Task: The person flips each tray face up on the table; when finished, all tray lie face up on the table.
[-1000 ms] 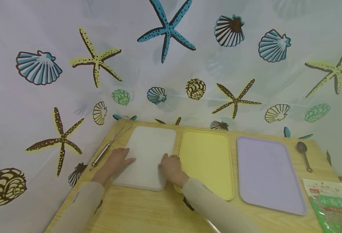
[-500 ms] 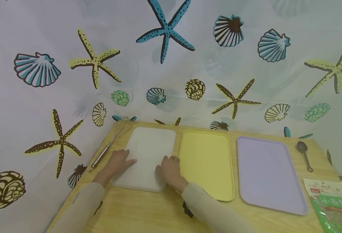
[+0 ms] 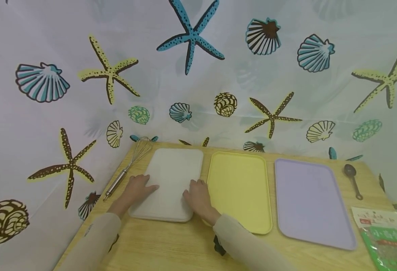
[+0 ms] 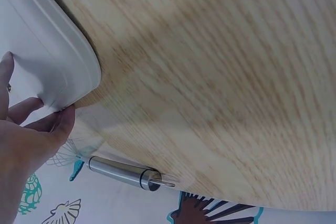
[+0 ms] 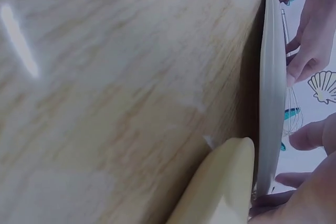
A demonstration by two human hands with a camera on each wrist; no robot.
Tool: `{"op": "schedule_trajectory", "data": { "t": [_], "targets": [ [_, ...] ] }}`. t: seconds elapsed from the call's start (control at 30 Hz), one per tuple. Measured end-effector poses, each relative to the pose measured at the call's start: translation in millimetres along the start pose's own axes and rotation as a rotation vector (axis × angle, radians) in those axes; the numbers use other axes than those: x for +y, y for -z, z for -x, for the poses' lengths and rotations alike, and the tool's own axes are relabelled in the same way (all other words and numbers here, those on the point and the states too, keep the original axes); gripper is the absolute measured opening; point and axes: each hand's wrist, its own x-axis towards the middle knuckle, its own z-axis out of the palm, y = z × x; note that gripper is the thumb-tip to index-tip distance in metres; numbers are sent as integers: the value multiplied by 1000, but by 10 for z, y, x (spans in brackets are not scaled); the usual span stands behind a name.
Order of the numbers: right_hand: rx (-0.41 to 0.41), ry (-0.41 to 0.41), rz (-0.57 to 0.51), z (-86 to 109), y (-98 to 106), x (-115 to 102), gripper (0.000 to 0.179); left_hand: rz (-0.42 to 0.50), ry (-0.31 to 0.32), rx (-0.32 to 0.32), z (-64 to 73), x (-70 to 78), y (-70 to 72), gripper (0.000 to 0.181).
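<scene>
A white tray (image 3: 173, 169) with rounded corners lies flat at the left of the table. My left hand (image 3: 137, 192) holds its left edge, thumb on the top face and fingers along the side, as the left wrist view shows at the tray's corner (image 4: 68, 51). On the opposite edge, my right hand (image 3: 200, 197) holds the tray, its thumb over the top and its fingers at the side. Some fingertips of the right hand are hidden behind the tray's rim. Close by that hand is a yellow tray (image 3: 239, 188), partly covered by the forearm.
A whisk (image 3: 125, 171) lies along the left table edge. To the right are a lilac tray (image 3: 310, 199), a dark spoon (image 3: 353, 178) and a green and white packet (image 3: 384, 237). A shell-patterned curtain (image 3: 212, 75) hangs behind the wooden table (image 3: 161, 244).
My right hand has shifted slightly, its thumb now further over the white tray's edge. The left hand stays at the left edge. The trays have not visibly moved.
</scene>
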Motion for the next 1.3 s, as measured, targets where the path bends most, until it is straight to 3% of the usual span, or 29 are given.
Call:
{"op": "schedule_trajectory", "data": {
  "t": [0.17,0.43,0.6,0.73,0.97,1.13,1.3],
  "targets": [
    [18,-23,-172,3,51,24,39,40,23,3,-12,-42,-1,69],
    [25,-67,-389,-7,152,13,43,166,42,9,33,-139,-55,73],
    [62,-129,-406,-14,196,-15,49,216,16,51,80,-210,-137,72],
    [60,-134,-437,-32,237,-21,44,251,24,48,115,-198,-131,71],
    [21,-161,-485,-90,343,-15,41,335,51,-1,128,-176,-103,77],
    [-10,-171,-464,-144,425,-11,32,420,80,-88,156,-179,-59,87],
    [-32,-166,-455,-201,515,-24,49,414,63,-139,205,-187,-6,90]
  ]
}}
